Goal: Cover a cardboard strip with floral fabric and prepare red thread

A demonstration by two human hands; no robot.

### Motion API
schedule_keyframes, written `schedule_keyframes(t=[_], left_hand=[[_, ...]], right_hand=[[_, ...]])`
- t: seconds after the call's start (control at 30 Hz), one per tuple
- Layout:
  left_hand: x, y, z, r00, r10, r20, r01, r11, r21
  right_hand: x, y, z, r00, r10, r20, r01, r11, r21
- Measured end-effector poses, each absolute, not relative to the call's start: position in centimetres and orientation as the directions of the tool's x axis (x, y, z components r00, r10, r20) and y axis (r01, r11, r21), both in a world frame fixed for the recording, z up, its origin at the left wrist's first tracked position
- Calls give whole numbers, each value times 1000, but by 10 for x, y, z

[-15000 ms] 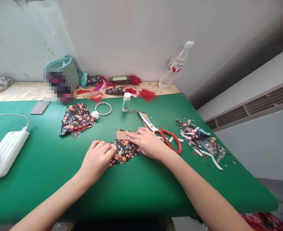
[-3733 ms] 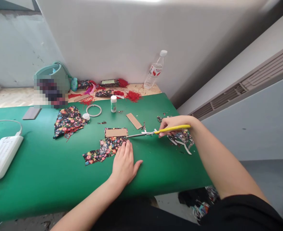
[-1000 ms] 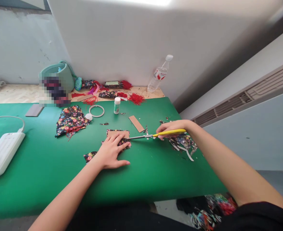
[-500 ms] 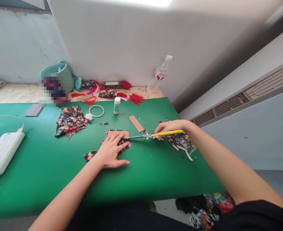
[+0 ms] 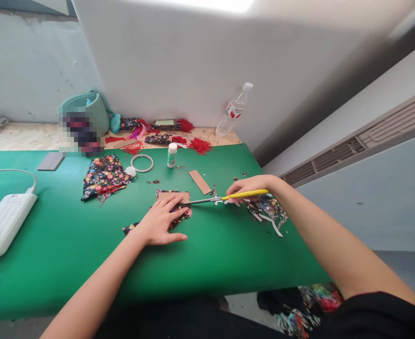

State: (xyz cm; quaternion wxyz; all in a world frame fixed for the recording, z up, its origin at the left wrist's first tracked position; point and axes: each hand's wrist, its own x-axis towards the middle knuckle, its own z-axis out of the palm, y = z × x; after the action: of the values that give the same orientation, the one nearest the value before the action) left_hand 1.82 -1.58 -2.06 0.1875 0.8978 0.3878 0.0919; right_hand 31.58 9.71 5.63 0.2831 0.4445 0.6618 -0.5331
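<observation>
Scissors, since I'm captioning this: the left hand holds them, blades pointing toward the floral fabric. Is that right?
Not the left hand: the head view shows the right hand holding the scissors, blades pointing toward the floral fabric.

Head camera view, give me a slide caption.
Left hand flat over cardboard and flowered cloth, right hand holding scissors.

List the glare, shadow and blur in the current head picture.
Head view: glare washes out the top of the wall; deep shadow where it meets the vented unit; pixelation hides part of the teal bag; the scissors and left hand show no marked motion blur.
</observation>
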Motion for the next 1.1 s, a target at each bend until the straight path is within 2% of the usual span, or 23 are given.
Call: schedule_keyframes(t=[0.63,1.1], left_hand=[[20,-16,-21,677,736,22,662,-621,419],[20,-15,-20,673,740,17,659,-609,441]], right_hand=[[312,103,54,-437,318,-841,894,51,-445],[314,106,45,-469,278,-838,883,121,-454]])
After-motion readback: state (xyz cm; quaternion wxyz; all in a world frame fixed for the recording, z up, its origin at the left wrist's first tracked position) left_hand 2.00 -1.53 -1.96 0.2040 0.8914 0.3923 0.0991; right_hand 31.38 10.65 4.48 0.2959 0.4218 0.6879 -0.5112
